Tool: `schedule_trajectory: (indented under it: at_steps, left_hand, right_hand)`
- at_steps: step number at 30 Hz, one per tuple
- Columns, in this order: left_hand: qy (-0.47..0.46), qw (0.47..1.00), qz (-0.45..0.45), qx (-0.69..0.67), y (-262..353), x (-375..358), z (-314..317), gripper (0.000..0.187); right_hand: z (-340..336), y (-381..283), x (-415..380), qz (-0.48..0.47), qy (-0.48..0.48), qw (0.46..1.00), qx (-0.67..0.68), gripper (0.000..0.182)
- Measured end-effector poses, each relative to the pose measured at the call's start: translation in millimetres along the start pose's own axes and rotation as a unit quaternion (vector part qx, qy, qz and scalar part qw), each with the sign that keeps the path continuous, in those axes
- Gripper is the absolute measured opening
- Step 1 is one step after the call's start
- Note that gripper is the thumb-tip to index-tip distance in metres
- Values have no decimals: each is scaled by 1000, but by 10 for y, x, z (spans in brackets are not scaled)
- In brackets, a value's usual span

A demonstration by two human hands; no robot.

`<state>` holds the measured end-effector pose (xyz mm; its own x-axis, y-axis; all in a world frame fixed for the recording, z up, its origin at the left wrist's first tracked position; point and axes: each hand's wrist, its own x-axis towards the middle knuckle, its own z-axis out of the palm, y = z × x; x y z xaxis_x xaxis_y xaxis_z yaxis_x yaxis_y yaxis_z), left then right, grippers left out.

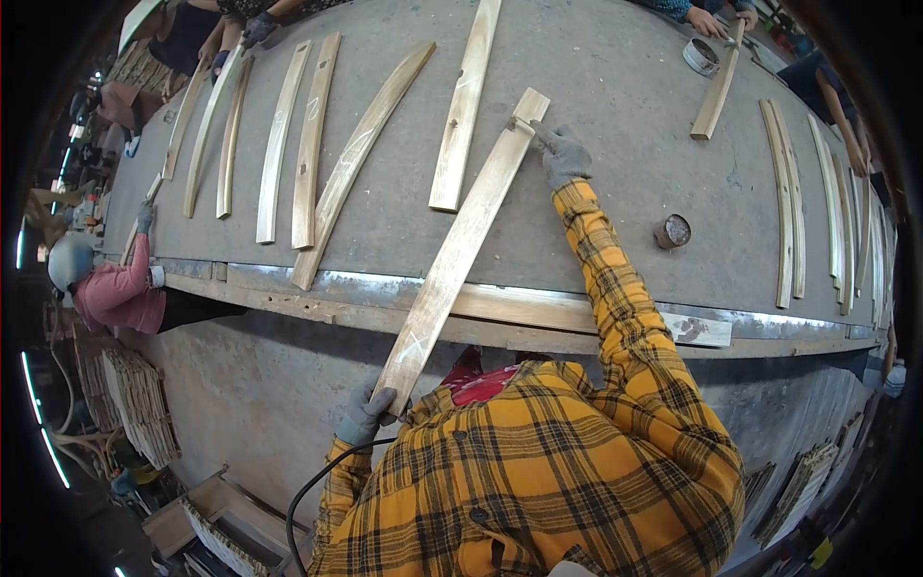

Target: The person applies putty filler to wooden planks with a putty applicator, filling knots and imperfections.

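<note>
A long pale wooden board (461,250) slants from my body out over the table, a white cross mark near its near end. My left hand (363,412), in a grey glove, is closed round that near end. Beside the far end is my gloved right hand (565,156), fingers closed on a small thin thing I cannot make out that reaches a dark spot on the board. Another board (466,106) with a dark knot lies just beyond, close to the held one. A small tin (673,231) with brownish contents stands right of my right forearm.
Several boards lie left (317,144) and right (784,202) on the grey table (596,77). More wood lies along the metal-trimmed near edge (538,306). A round can (700,58) stands far right. A person in pink (120,288) works at left; other people are across the table.
</note>
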<state>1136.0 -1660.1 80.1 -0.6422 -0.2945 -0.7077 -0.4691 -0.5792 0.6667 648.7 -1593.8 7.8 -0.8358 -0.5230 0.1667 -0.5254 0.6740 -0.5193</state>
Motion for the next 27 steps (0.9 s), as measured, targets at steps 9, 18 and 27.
schedule_trajectory:
  at_steps: [9,18,27]
  left_hand:
    - [7,1000,10,4,103,38,7,44]
    - [16,993,31,114,196,126,-86,41]
    - [-93,993,56,55,328,1009,1111,35]
  right_hand:
    - [290,95,-67,20,-25,997,-72,35]
    - [345,242,-142,8,153,971,181,21]
    - [-597,-593,-1334,275,-186,927,176,88]
